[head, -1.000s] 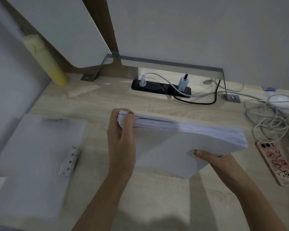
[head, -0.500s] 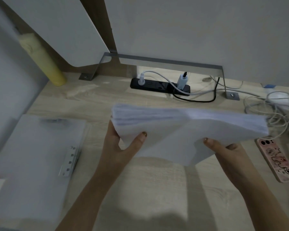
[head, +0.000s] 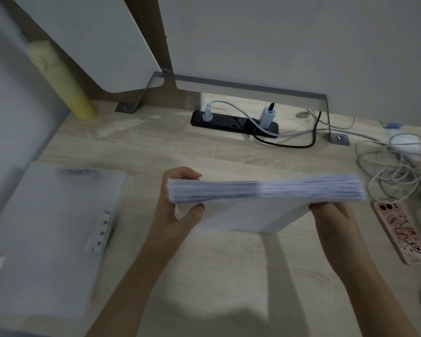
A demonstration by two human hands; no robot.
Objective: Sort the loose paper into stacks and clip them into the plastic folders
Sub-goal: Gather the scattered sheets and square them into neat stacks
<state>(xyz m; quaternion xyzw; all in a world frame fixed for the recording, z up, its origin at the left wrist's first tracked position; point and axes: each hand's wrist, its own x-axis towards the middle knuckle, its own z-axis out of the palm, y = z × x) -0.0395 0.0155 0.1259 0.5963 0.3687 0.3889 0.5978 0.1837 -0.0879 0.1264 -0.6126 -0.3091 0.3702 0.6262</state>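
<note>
Paper stack [head: 265, 192] held over the desk [head: 204, 276].
Left hand [head: 178, 210] and right hand [head: 331, 215] each clasp an end; folder [head: 46, 227] by the left edge.

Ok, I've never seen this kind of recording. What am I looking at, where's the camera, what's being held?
No machine here: a person works with two bare hands. The pictures come from one wide-angle camera worn on the head, looking down at a wooden desk. The left hand and right hand grip a thick stack of paper by its ends, edge up. On the desk lie a plastic folder with a metal clip at left, a black power strip at the back, tangled cables and a phone at right. A yellow roll leans in the left corner.
</note>
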